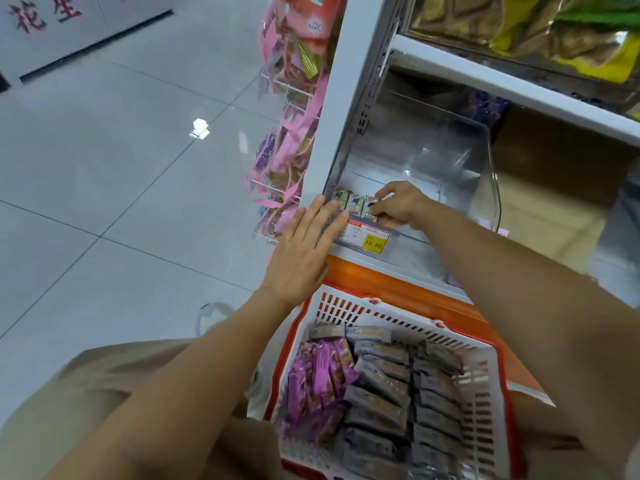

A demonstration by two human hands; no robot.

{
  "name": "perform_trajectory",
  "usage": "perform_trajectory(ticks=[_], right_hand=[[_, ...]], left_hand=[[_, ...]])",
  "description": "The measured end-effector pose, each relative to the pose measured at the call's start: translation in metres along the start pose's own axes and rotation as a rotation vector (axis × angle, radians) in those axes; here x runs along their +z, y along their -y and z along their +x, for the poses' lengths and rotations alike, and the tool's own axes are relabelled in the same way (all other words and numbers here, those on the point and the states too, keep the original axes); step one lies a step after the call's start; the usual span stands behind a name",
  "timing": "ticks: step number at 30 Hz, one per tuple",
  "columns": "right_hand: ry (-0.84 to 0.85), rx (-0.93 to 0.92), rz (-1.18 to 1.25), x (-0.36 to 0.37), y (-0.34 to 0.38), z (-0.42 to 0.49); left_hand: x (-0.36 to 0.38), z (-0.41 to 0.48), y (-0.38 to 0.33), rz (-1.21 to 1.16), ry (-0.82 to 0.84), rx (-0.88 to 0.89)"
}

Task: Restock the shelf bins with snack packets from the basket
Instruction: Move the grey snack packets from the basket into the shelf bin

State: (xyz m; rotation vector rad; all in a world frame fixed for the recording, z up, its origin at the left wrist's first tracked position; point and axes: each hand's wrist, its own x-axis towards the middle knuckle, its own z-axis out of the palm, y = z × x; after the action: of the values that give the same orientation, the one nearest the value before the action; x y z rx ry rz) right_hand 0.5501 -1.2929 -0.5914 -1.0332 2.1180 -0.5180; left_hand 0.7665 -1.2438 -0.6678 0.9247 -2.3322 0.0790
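Observation:
A clear plastic shelf bin (485, 161) sits on the lower shelf, with three small grey snack packets (355, 204) lined up upright at its front left. My right hand (398, 204) reaches into the bin and its curled fingers hold the rightmost packet. My left hand (304, 251) lies flat with straight fingers against the bin's front edge, beside the price tag (369, 237). Below, a white and orange basket (485, 358) holds several grey packets (398, 393) in rows and purple packets (318, 375) at its left.
An upper shelf (502, 81) carries bags of yellow and green snacks. Pink packaged goods (294, 109) hang on a wire rack left of the shelf post. Grey tiled floor (121, 168) spreads to the left. A brown carton (554, 174) stands right of the bin.

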Motion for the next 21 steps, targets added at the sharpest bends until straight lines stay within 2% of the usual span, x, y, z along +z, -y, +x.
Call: perform_trajectory(ticks=[7, 13, 16, 19, 21], right_hand=[[0.122, -0.017, -0.100, -0.006, -0.006, -0.005], [0.227, -0.020, -0.094, -0.016, -0.008, -0.018], [0.151, -0.102, -0.084, -0.023, -0.009, -0.027], [0.008, -0.279, 0.037, -0.031, -0.008, -0.048], [-0.017, -0.387, 0.111, -0.034, -0.009, -0.069]], left_hand=[[-0.001, -0.001, -0.002, 0.008, 0.033, -0.024], [-0.005, -0.002, -0.006, 0.016, 0.111, -0.058], [-0.008, -0.003, -0.010, 0.024, 0.139, -0.076], [-0.011, -0.004, -0.021, 0.062, 0.133, -0.111], [-0.012, -0.005, -0.031, 0.074, 0.126, -0.150]])
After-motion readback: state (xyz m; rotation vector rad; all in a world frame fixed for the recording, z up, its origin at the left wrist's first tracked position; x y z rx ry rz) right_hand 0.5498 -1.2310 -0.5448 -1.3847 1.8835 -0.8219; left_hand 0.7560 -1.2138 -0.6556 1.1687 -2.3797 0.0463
